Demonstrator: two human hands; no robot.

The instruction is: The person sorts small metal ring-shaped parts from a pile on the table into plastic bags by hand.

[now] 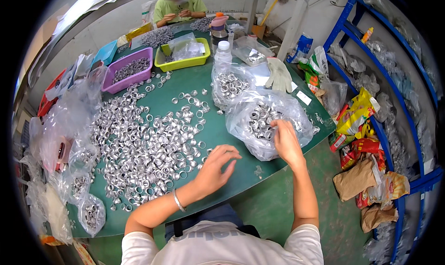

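Left hand (217,171) hangs just beside the right edge of a loose spread of silvery metal rings (153,154), its fingers apart and slightly bent, with nothing visible in its grasp. Right hand (286,142) reaches into an open clear plastic bag (252,147), fingertips at the rings inside; whether they pinch one, I cannot tell. A bracelet (179,201) circles the left wrist.

The loose rings cover much of the left half of the green desk (181,83). Behind the open bag stands a second bag of rings (232,85), with a white bottle (223,53) just beyond it and a pale glove (278,75) to the right. A purple basket (133,83) of small grey pieces and a yellow-green basket (187,64) sit behind the spread. At the far end, another person (180,6) holds both hands up near the chest.
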